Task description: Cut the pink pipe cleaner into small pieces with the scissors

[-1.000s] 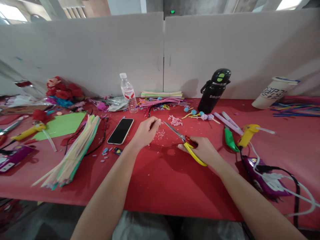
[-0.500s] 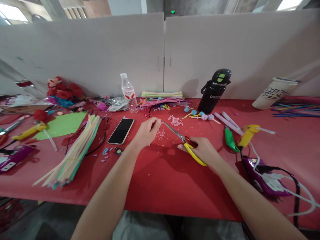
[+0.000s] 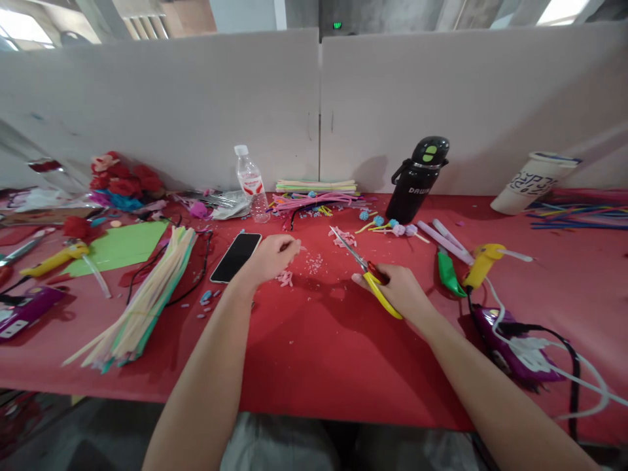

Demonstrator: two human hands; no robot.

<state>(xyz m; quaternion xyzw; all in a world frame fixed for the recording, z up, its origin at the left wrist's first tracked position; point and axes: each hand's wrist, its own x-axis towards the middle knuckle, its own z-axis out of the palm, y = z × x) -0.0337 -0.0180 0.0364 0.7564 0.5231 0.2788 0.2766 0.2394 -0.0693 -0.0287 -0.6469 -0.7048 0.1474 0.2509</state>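
My left hand point(image 3: 275, 257) is closed, its fingers curled, just above a small heap of short pink pieces point(image 3: 284, 279). A faint pink bit shows at its fingertips, too small to make out. My right hand point(image 3: 396, 288) grips a pair of scissors point(image 3: 377, 297) by yellow and red handles. The scissor blades are together and point up and left, their tip by a second heap of pink pieces point(image 3: 345, 239). Tiny pale clippings point(image 3: 314, 263) are scattered on the red table point(image 3: 324, 353) between my hands.
A phone point(image 3: 236, 258) and a bundle of pale pipe cleaners point(image 3: 147, 301) lie left. Behind stand a plastic bottle point(image 3: 252, 186) and a black flask point(image 3: 416, 183). Blue and lilac pompoms on stems point(image 3: 397, 229), a yellow glue gun point(image 3: 483, 265) and a purple power strip point(image 3: 515, 353) are right.
My left hand has moved left and slightly down, away from the scissor tip, uncovering the nearer pink heap. The right hand with the scissors has shifted only slightly.
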